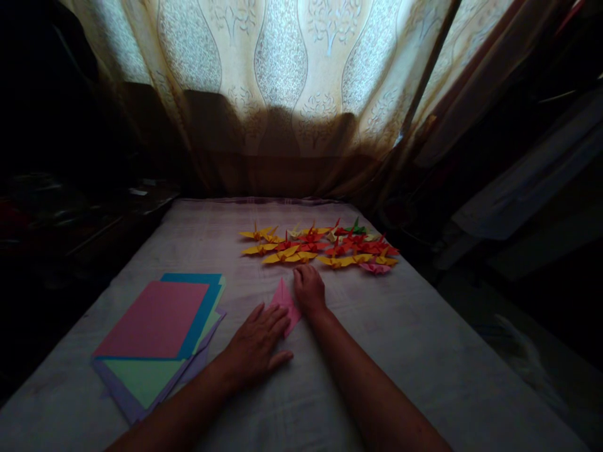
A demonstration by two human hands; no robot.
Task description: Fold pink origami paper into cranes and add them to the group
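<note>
A pink folded sheet of origami paper (pixel 286 300) lies on the cloth in front of me, shaped like a narrow diamond with its tip pointing away and a crease line down the middle. My left hand (pixel 260 339) rests flat over its lower left part, fingers spread, hiding some of the paper. Beside the paper's right edge, my right hand (pixel 309 290) is curled into a fist on the cloth. Nothing shows sticking out of it, and whether it touches the paper is hard to tell. Just beyond stand several folded paper cranes (pixel 282 255) in yellow, orange, red, green and pink.
To the left lies a stack of square paper sheets (pixel 153 317), pink on top, with blue, light green and purple below. A pale checked cloth (pixel 400 358) covers the table. Behind its far edge hangs a patterned curtain (pixel 280 56). Both sides are dark.
</note>
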